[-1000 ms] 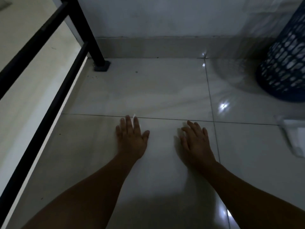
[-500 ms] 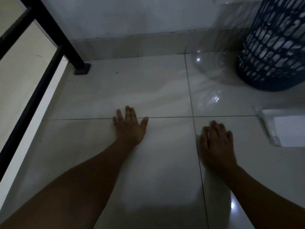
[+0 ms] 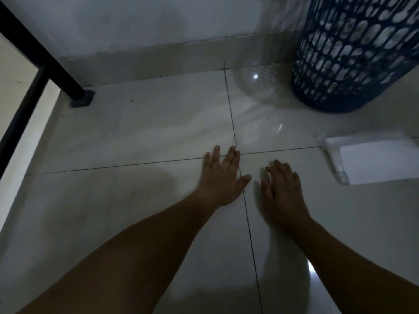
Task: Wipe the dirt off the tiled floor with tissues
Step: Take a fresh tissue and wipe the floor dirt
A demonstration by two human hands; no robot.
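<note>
Tissues (image 3: 374, 162) lie in a white stack on the tiled floor (image 3: 136, 132), toward its right edge, just this side of the blue basket (image 3: 353, 53) and near my right hand (image 3: 283, 191) without touching it. I judge the step in hand is fetching one, since I can see no tissue in either hand.

To do it well I would keep my left hand (image 3: 223, 177) planted as a prop, reach the right across to the stack, lift a sheet or two and fold them into a pad before rubbing. The dark specks (image 3: 131, 100) sit toward the far-left corner, near the foot of the black railing (image 3: 81, 99), so the wiping belongs there, drawn toward me rather than scattered.

The left fingers (image 3: 232, 155) are straight and spread, pressed flat over the crossing of the grout lines, thumb out to the side. The right fingers (image 3: 280, 166) are loosely bent, tips on the tile, gripping nothing. Whether anything thin lies beneath either palm I cannot tell.
</note>
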